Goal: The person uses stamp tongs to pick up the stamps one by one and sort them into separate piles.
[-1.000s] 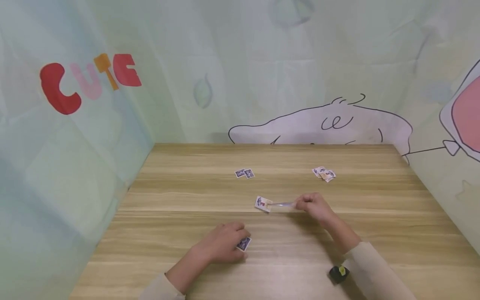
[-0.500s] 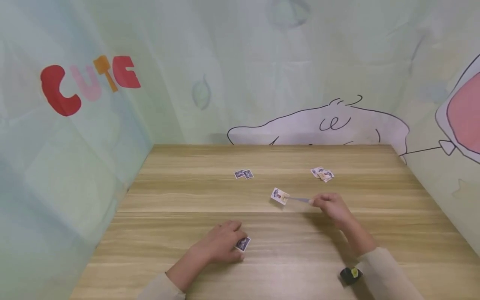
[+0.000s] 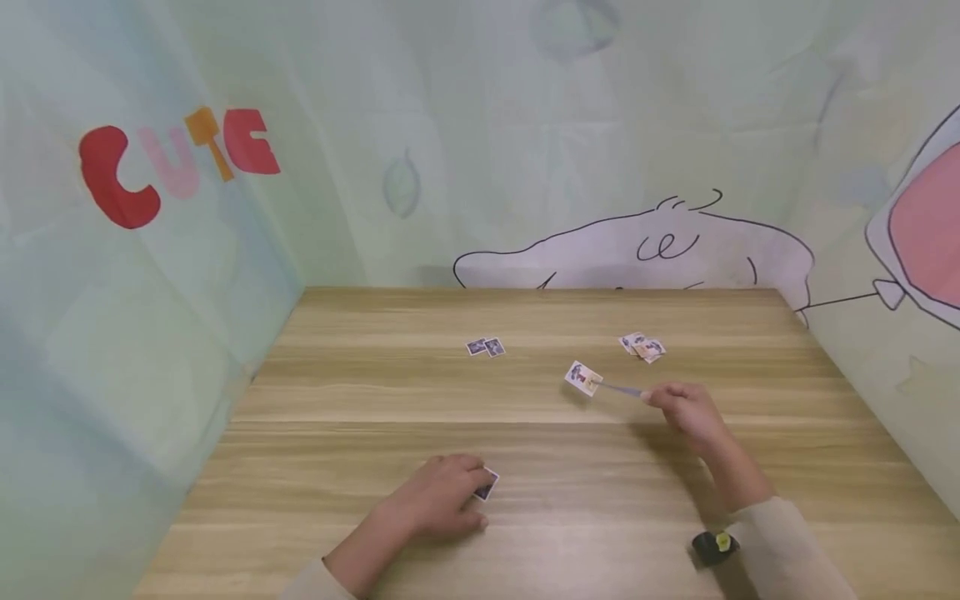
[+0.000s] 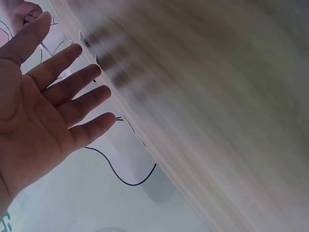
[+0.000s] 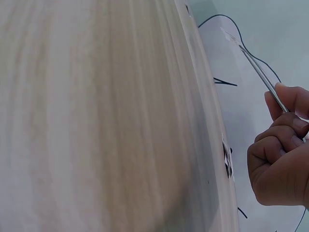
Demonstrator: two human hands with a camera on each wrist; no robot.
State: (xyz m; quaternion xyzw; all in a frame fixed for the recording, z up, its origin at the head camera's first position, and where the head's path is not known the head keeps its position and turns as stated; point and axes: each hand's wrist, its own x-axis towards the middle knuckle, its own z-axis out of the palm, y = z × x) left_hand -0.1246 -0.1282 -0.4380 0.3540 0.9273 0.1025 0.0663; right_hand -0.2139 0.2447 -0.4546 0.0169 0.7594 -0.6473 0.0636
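Observation:
My right hand (image 3: 686, 412) pinches a pair of metal tweezers (image 3: 621, 389), and their tips grip a small white card (image 3: 582, 378) with a coloured picture. The card is raised above the table, tilted. In the right wrist view, the fingers are curled round the tweezers (image 5: 263, 77), and the card (image 5: 231, 36) shows nearly edge-on at the tips. My left hand (image 3: 442, 497) is low over the table beside a dark-faced card (image 3: 487, 487), partly hidden by the fingers. In the left wrist view, that hand (image 4: 43, 108) has its fingers spread and nearly straight.
Two overlapping dark-faced cards (image 3: 486, 347) lie at the back middle of the wooden table (image 3: 360, 392). Several picture cards (image 3: 643, 347) overlap at the back right. A small black object with a yellow spot (image 3: 712, 547) is beside the right sleeve. Printed cloth hangs behind.
The right hand has moved right and farther back, carrying the card in the tweezers toward the back-right pile. The left hand has barely shifted beside its card.

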